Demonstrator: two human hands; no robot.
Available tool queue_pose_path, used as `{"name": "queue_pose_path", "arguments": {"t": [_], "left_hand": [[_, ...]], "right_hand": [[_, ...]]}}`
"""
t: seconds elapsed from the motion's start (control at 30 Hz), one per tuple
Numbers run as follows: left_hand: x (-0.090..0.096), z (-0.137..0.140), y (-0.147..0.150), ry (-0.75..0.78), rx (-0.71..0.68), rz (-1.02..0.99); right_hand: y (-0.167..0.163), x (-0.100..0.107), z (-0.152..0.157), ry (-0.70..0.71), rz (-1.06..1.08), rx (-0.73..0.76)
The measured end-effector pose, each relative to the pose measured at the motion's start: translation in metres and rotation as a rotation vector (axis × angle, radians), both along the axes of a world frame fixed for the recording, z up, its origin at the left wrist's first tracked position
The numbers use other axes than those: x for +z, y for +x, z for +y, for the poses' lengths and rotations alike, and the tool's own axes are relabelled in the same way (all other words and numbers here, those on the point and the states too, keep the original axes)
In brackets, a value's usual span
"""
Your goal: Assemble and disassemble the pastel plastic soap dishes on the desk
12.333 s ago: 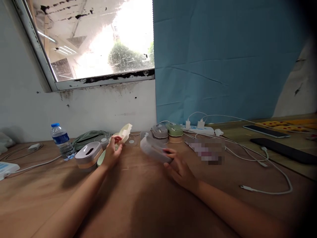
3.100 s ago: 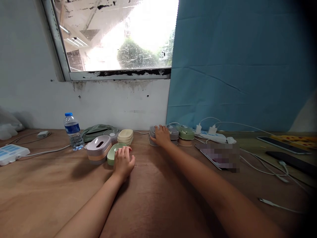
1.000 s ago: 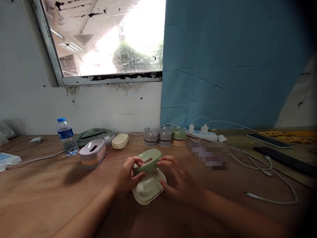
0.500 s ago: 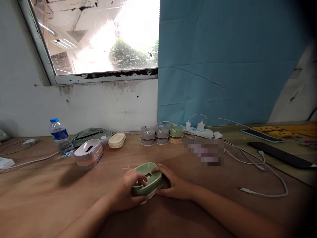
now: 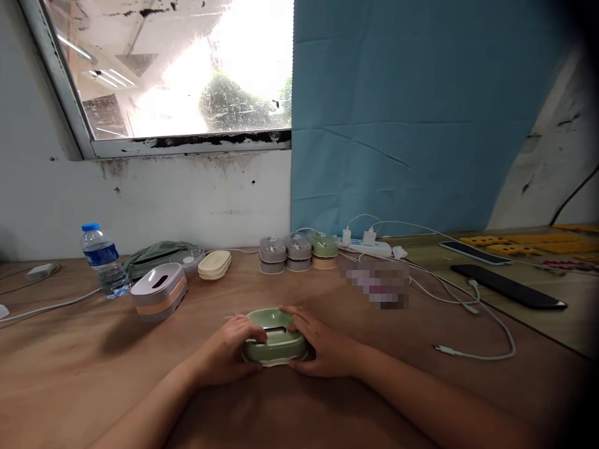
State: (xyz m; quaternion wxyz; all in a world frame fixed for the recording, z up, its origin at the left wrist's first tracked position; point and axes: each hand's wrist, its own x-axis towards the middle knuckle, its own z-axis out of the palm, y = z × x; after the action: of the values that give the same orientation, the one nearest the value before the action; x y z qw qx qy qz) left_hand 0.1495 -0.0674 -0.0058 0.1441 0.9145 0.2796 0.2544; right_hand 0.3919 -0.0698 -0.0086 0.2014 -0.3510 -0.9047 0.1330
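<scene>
A green oval plastic box lid (image 5: 275, 353) with a long slot in its top sits low on the table in front of me, a pale rim showing under its front edge. My left hand (image 5: 228, 353) grips its left end, fingers over the top near the slot and thumb low at the front. Around the right end closes my right hand (image 5: 324, 347), with its fingers on the upper edge and its thumb at the bottom front. The palms hide both ends of the lid, and what lies beneath it cannot be seen.
Left stand a lilac slotted box (image 5: 160, 293) with an orange band and a water bottle (image 5: 107, 259). Behind are cream lids (image 5: 214, 265), a green pouch (image 5: 154, 257) and small two-tier boxes (image 5: 298, 252). White cables (image 5: 496, 358), a power strip (image 5: 372, 248) and a black phone (image 5: 508, 287) lie right.
Both hands have turned the green lid from a slant until its long side faces me. The view has shifted slightly right.
</scene>
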Motion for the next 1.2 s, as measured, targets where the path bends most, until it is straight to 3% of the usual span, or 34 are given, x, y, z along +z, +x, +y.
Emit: {"name": "queue_pose_path", "arguments": {"t": [0.37, 0.83, 0.93, 1.07, 1.13, 1.2], "left_hand": [[-0.006, 0.01, -0.008, -0.093, 0.001, -0.056], [-0.005, 0.008, -0.009, -0.097, -0.007, -0.122], [-0.012, 0.015, -0.011, -0.023, 0.113, -0.17], [-0.018, 0.042, -0.017, 0.232, 0.473, -0.197], [-0.012, 0.065, -0.022, 0.37, 0.657, -0.028], [0.002, 0.09, -0.028, 0.412, 0.834, 0.225]], "right_hand": [[0.0, -0.002, 0.001, 0.113, -0.207, 0.025], [0.006, 0.006, 0.0, -0.094, -0.124, 0.023], [0.007, 0.006, 0.001, -0.108, -0.121, 0.022], [0.008, 0.006, 0.002, -0.11, -0.115, 0.019], [0.009, 0.006, 0.002, -0.109, -0.122, 0.016], [0.009, 0.005, 0.002, -0.104, -0.137, 0.016]]}}
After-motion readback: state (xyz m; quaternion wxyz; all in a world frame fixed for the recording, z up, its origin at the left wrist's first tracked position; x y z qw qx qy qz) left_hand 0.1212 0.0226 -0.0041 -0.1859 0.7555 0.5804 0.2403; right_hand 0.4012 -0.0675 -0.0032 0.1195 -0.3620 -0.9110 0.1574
